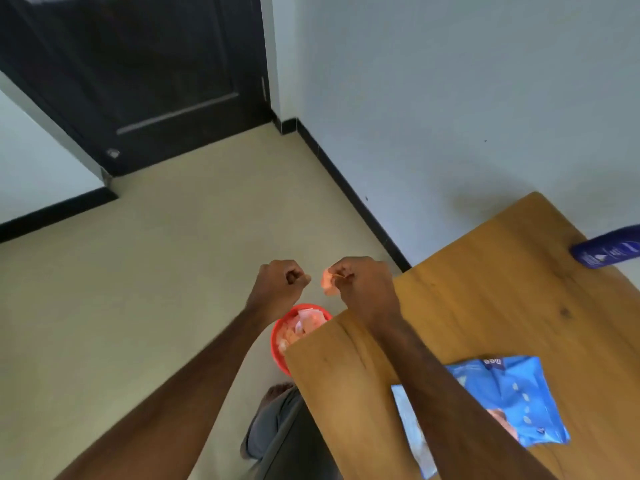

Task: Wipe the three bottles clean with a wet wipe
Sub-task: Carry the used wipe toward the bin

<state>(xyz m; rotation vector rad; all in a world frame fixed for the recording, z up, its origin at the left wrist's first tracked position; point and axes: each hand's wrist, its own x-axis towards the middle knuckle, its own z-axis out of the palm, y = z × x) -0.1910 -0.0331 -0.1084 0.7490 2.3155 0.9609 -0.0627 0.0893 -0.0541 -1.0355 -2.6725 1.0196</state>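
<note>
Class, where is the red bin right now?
The red bin sits on the floor at centre frame, below both hands, partly hidden by the wooden table's left corner.

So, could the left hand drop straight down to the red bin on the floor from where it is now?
Probably yes. The left hand, curled and holding nothing, hangs above the red bin; the wooden table covers only the bin's right part, and nothing else shows between them.

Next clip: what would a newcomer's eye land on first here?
Both fists raised mid-frame: the right hand pinches a small crumpled wipe, the left hand is curled on nothing visible. Below them, a red bin of used wipes sits on the floor at the wooden table corner; a blue wipe pack lies on the table.
</note>
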